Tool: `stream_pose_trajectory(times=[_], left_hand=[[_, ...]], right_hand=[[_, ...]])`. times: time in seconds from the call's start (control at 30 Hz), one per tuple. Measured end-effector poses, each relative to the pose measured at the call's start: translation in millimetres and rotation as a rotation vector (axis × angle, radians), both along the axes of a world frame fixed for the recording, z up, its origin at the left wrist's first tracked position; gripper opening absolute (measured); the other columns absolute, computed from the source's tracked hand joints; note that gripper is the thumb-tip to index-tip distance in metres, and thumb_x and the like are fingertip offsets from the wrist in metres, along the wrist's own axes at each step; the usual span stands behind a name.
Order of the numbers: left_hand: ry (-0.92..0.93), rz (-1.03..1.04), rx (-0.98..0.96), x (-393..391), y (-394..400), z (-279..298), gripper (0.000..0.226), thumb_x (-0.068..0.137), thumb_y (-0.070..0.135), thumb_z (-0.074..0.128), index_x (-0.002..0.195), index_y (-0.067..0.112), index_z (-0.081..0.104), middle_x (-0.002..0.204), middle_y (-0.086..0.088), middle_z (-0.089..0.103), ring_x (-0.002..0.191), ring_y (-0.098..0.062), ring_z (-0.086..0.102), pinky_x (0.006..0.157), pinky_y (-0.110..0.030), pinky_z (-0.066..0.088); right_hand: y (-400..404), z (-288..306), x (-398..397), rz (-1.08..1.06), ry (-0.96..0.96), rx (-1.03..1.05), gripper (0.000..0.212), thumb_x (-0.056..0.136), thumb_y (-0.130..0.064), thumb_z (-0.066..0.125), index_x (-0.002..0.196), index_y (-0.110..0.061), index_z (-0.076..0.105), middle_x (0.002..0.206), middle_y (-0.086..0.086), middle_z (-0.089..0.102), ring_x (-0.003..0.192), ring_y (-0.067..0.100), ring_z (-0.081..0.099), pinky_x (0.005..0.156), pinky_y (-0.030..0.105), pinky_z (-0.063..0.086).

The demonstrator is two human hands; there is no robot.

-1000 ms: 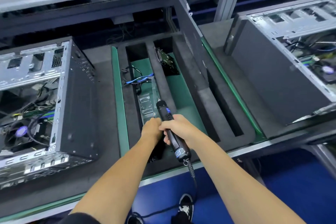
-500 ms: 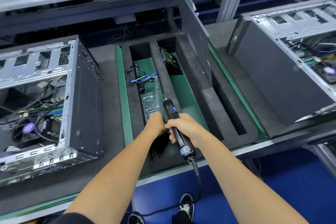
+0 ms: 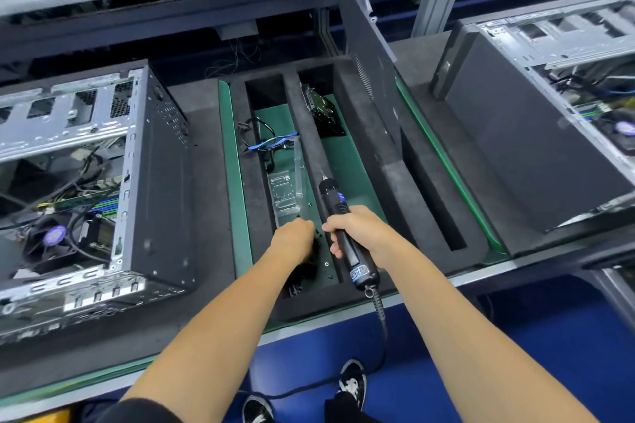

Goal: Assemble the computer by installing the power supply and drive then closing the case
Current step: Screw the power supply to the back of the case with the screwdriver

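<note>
My right hand (image 3: pixel 362 233) grips a black electric screwdriver (image 3: pixel 332 195), its bit pointing away over the foam tray (image 3: pixel 378 161). My left hand (image 3: pixel 293 240) reaches down into the tray's left slot with its fingers curled under; what they hold is hidden. Small screws (image 3: pixel 326 264) lie on the green floor of that slot just beside it. A drive (image 3: pixel 321 106) leans in the middle slot farther back. The open computer case (image 3: pixel 156 165) stands to the left. A dark side panel (image 3: pixel 364 45) stands upright in the tray's right part.
A clear plastic bag (image 3: pixel 285 194) and blue and black cables (image 3: pixel 263 144) lie in the left slot. A second open case (image 3: pixel 536 134) stands on the right. The screwdriver's cord (image 3: pixel 381 326) hangs over the bench's front edge.
My left hand has slid a little left, away from the right hand, and lower into the slot. The right hand still holds the screwdriver in about the same place.
</note>
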State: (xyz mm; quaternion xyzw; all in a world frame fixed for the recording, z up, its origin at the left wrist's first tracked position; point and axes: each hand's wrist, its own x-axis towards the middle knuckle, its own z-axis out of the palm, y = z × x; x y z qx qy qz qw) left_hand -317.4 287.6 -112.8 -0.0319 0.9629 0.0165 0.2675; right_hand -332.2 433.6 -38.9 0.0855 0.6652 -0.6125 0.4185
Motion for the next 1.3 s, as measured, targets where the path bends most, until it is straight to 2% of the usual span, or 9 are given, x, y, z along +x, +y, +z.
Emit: stream_pose_trajectory(times=[0.2, 0.33, 0.57, 0.77, 0.9, 0.97, 1.1, 1.2, 1.3], left_hand=[[0.011, -0.149, -0.055, 4.4, 6.8, -8.4, 0.029, 0.092, 0.006, 0.045, 0.120, 0.009, 0.053, 0.113, -0.011, 0.059, 0.104, -0.031, 0.061, 0.078, -0.036, 0.046], [-0.004, -0.169, -0.015, 3.9, 12.2, -10.3, 0.029, 0.092, 0.005, 0.041, 0.119, 0.005, 0.053, 0.115, -0.015, 0.059, 0.106, -0.033, 0.060, 0.082, -0.037, 0.047], [0.012, -0.042, 0.107, 3.4, 6.9, -8.1, 0.030, 0.090, 0.009, 0.045, 0.119, 0.010, 0.054, 0.112, -0.013, 0.059, 0.102, -0.033, 0.060, 0.082, -0.037, 0.048], [0.018, 0.116, 0.218, -1.0, 2.2, -1.0, 0.021, 0.089, 0.004, 0.045, 0.106, 0.002, 0.057, 0.110, -0.018, 0.060, 0.098, -0.035, 0.060, 0.078, -0.037, 0.049], [0.109, 0.267, 0.322, -5.3, 0.2, 6.3, 0.019, 0.090, 0.006, 0.050, 0.100, -0.001, 0.065, 0.104, -0.020, 0.062, 0.093, -0.036, 0.061, 0.072, -0.034, 0.047], [0.141, 0.300, 0.309, -7.7, -1.4, 9.1, 0.019, 0.089, 0.003, 0.051, 0.101, -0.001, 0.065, 0.103, -0.018, 0.063, 0.093, -0.034, 0.061, 0.075, -0.035, 0.049], [0.116, 0.180, 0.167, -2.9, 1.5, 7.0, 0.019, 0.085, -0.007, 0.050, 0.097, -0.001, 0.063, 0.102, -0.018, 0.063, 0.091, -0.034, 0.062, 0.075, -0.037, 0.051], [0.023, 0.073, 0.123, 3.1, 4.8, -1.3, 0.021, 0.087, 0.000, 0.051, 0.106, 0.003, 0.060, 0.106, -0.016, 0.062, 0.094, -0.034, 0.062, 0.075, -0.037, 0.050], [-0.037, -0.047, 0.108, 5.5, 7.3, -5.3, 0.027, 0.090, 0.008, 0.049, 0.115, 0.007, 0.057, 0.110, -0.014, 0.061, 0.099, -0.033, 0.061, 0.083, -0.039, 0.051]], right_hand=[[3.0, -1.7, 0.3, -0.006, -0.018, -0.003, 0.009, 0.082, -0.003, 0.061, 0.083, -0.004, 0.052, 0.063, 0.009, 0.052, 0.047, 0.021, 0.055, 0.048, 0.025, 0.048], [1.6, -1.9, 0.5, -0.001, -0.014, 0.003, 0.010, 0.082, -0.003, 0.061, 0.086, -0.003, 0.052, 0.064, 0.010, 0.053, 0.048, 0.021, 0.056, 0.050, 0.027, 0.049], [-1.6, 1.9, -0.4, 0.001, -0.002, -0.006, 0.010, 0.083, -0.003, 0.061, 0.085, -0.003, 0.052, 0.063, 0.009, 0.052, 0.047, 0.020, 0.055, 0.048, 0.024, 0.048], [-0.5, 4.0, -0.3, 0.005, 0.007, -0.012, 0.010, 0.083, -0.003, 0.061, 0.084, -0.004, 0.051, 0.061, 0.008, 0.052, 0.047, 0.020, 0.055, 0.048, 0.025, 0.049], [3.2, 3.9, -0.1, 0.008, 0.010, 0.001, 0.010, 0.083, -0.004, 0.062, 0.086, -0.004, 0.053, 0.062, 0.008, 0.053, 0.048, 0.020, 0.057, 0.049, 0.026, 0.049], [5.9, 3.5, -0.5, -0.004, 0.011, 0.010, 0.010, 0.083, -0.004, 0.062, 0.087, -0.004, 0.053, 0.062, 0.008, 0.054, 0.048, 0.020, 0.058, 0.049, 0.026, 0.050], [9.1, 3.3, -1.1, -0.031, 0.005, 0.006, 0.010, 0.084, -0.003, 0.062, 0.089, -0.004, 0.053, 0.063, 0.008, 0.053, 0.049, 0.020, 0.058, 0.050, 0.027, 0.050], [8.4, 4.5, -0.6, -0.024, -0.001, -0.008, 0.009, 0.084, -0.003, 0.061, 0.085, -0.004, 0.053, 0.062, 0.008, 0.053, 0.049, 0.020, 0.056, 0.049, 0.027, 0.049], [6.4, 3.6, 0.7, -0.014, -0.008, -0.022, 0.009, 0.083, -0.002, 0.061, 0.080, -0.004, 0.053, 0.058, 0.007, 0.053, 0.047, 0.021, 0.055, 0.047, 0.027, 0.049]])
